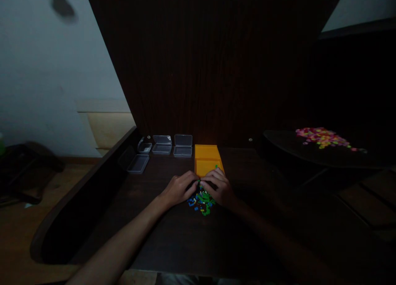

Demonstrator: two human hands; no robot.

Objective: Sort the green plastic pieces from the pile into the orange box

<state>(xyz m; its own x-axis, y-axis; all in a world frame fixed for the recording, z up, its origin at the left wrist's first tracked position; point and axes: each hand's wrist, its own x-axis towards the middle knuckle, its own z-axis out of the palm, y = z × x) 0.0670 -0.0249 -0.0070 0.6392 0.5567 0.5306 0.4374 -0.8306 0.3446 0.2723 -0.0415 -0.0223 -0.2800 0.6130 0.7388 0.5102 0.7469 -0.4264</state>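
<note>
A small heap of toy building bricks [204, 201], mostly green with blue, yellow and white ones, lies on the dark table. At the far side of the heap, my left hand [181, 187] bends its fingers and thumb together. My right hand [220, 187] faces it, thumb and forefinger pinched. The fingertips of both hands meet around a small green brick [198, 181], largely hidden by them. Just beyond the hands lies an open yellow box [206, 152], with a green brick [216, 166] at its right side, by my right fingers.
Clear plastic cases with raised lids, such as this one [182, 151], stand back left; another case [138, 163] lies nearer the raised left table edge [83, 190]. A dark panel [216, 70] rises behind. Rightward, a dark stool-like surface [284, 144] bears a colourful heap [324, 137].
</note>
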